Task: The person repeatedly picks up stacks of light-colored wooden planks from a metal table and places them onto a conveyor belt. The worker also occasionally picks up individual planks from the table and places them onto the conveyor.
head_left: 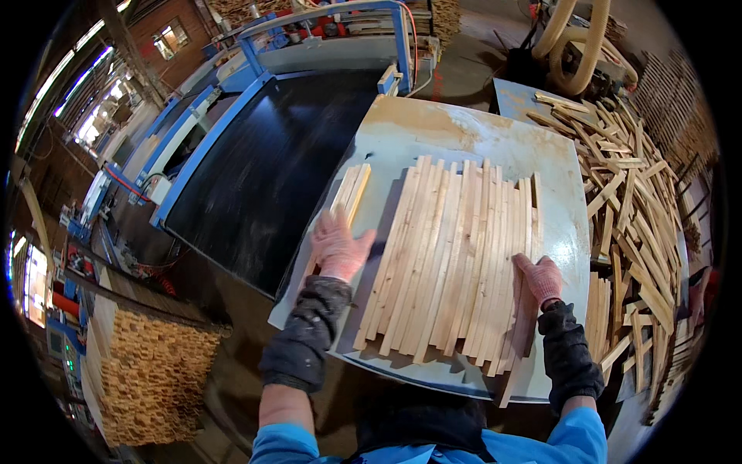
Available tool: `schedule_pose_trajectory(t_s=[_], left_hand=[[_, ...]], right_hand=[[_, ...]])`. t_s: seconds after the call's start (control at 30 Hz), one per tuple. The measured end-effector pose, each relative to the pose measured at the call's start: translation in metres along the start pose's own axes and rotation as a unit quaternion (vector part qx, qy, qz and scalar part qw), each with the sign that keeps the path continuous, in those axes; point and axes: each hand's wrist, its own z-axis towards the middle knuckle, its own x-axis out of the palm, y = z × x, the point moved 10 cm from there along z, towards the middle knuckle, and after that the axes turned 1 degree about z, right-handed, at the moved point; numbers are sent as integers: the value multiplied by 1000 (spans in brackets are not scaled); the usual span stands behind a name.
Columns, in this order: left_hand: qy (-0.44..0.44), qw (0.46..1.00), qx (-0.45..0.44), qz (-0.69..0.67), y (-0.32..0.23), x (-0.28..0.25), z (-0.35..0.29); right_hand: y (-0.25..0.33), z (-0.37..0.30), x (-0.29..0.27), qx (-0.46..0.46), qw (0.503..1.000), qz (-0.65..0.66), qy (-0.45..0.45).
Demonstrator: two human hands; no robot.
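A row of pale wooden strips [440,255] lies side by side on a light grey tabletop [560,209], their ends uneven. My right hand [539,280], in a pinkish work glove, is closed at the right edge of this row. Its thumb rests against an outer wooden strip [512,371], whose near end sticks out past the others; the remaining fingers are partly hidden. To the left, apart from the row, a few more strips [352,192] lie together near the table's left edge. Over their near part my gloved left hand [340,246] is spread flat, fingers apart.
Left of the table runs a wide black conveyor belt [270,155] with a blue frame [209,147]. A loose heap of wood pieces [638,209] fills the right side. At lower left stands a stack of strips [158,371]. Beige hoses [576,54] hang at the back right.
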Motion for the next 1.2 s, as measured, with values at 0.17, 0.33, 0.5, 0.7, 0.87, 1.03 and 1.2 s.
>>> schedule_pose_trajectory(t_s=[0.17,0.33,0.5,0.7,0.87,1.03,1.2], left_hand=[[131,951,-41,-277,115,44,38],[150,976,-47,-152,191,23,104],[186,977,-56,-88,322,18,193],[146,987,-47,-43,501,13,296],[87,990,-84,79,641,21,354],[90,983,-116,111,718,6,379],[70,986,-119,96,731,8,395]], right_hand=[[113,-35,57,-47,998,14,38],[207,-60,124,-28,993,95,69],[334,-99,211,-25,983,171,59],[532,-170,315,-84,891,421,144],[679,-222,398,-112,803,537,231],[779,-268,463,-174,803,476,313],[809,-274,483,-198,851,404,271]])
